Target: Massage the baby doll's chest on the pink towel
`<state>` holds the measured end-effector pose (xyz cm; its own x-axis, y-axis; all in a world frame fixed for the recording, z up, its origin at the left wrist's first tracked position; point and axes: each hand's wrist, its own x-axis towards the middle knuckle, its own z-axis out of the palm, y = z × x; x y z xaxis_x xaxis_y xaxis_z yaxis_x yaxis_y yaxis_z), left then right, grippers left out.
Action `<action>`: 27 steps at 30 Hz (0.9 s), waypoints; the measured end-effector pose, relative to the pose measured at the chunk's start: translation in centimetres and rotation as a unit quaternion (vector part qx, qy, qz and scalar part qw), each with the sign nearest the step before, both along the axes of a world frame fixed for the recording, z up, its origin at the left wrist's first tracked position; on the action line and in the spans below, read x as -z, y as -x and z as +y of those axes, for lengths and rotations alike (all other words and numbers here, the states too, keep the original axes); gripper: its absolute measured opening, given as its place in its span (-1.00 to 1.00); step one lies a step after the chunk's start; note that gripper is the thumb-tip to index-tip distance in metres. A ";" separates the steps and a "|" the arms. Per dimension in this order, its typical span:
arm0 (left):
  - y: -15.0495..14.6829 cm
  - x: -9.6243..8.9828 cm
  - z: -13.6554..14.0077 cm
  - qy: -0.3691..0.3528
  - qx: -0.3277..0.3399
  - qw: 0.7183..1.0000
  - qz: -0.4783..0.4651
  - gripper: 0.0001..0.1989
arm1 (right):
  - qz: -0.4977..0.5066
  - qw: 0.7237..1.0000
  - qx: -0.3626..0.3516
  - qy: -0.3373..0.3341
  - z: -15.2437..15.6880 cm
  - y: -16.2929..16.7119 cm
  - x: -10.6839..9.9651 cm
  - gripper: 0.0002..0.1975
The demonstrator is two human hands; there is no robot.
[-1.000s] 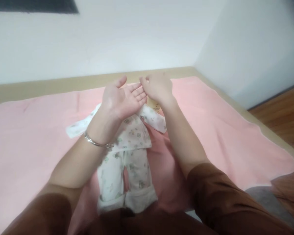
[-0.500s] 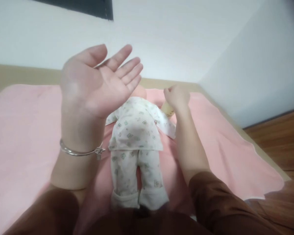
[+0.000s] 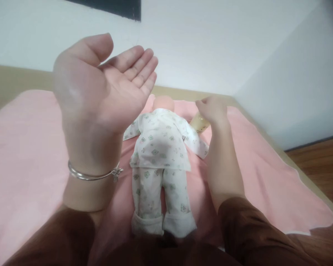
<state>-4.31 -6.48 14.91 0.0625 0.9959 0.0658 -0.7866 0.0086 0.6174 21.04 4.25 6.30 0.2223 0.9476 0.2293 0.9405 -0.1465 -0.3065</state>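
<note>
My left hand (image 3: 100, 88) is raised palm up over the left side of a baby doll, its fingers stretched out and nothing on the palm. The doll, in a white patterned top (image 3: 163, 144) and matching trousers (image 3: 150, 192) with turned-up cuffs, lies stretched out in front of me. Only a rounded part of its head (image 3: 163, 102) shows beyond the collar. Beside the doll's right-hand sleeve, my right hand (image 3: 215, 111) is closed around a yellowish bottle (image 3: 199, 123) with small dark print. The hand covers the bottle's upper end.
A pink cloth (image 3: 24, 147) lies under the doll on a tan surface (image 3: 22, 79). White walls (image 3: 211, 44) rise behind and to the right. Brown wooden flooring (image 3: 319, 159) shows at the right, beyond the cloth's edge.
My left hand has risen slightly and its fingers are closer together. The view has shifted, so the doll and my right hand appear further right. The right hand still grips the bottle.
</note>
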 end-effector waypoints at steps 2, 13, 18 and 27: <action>-0.5 0.0 0.5 0.017 -0.010 1.000 0.003 -0.44 | -0.003 1.000 -0.006 -0.006 -0.1 -0.1 0.0 -0.67; -2.0 0.7 1.8 0.049 0.004 0.999 0.018 -0.50 | 0.102 0.991 -0.050 -0.077 -0.7 -0.3 -0.8 -0.60; -3.2 1.7 1.2 0.034 0.033 0.998 0.037 -0.51 | 0.102 0.965 -0.115 -0.215 -2.8 1.1 -2.1 -0.62; -6.4 3.1 0.0 0.012 -0.038 0.986 0.160 -0.76 | 0.111 0.871 -0.398 -0.265 -8.7 9.1 -1.6 -0.46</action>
